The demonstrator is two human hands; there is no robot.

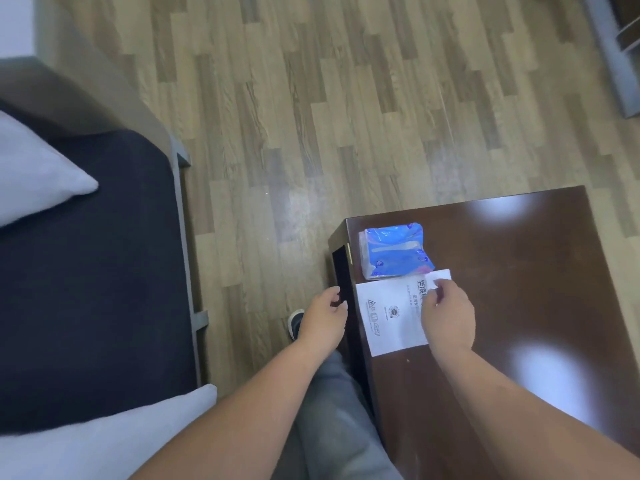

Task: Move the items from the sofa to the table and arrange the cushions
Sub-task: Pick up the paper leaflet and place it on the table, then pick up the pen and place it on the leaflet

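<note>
My right hand (448, 311) pinches the far corner of the leaflet (391, 315) lying on the tabletop (519, 271), just beside the tissue pack (398, 249). I should press it flat, square to the edge, then let go. My left hand (325, 315) hangs half open and empty.

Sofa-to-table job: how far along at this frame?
Done: blue tissue pack sits on the brown table. In hand: right hand pinches the white printed leaflet lying flat beside the pack; left hand hangs open off the table edge. Left: two light cushions on the dark sofa look unarranged; its visible seat holds nothing else.
</note>
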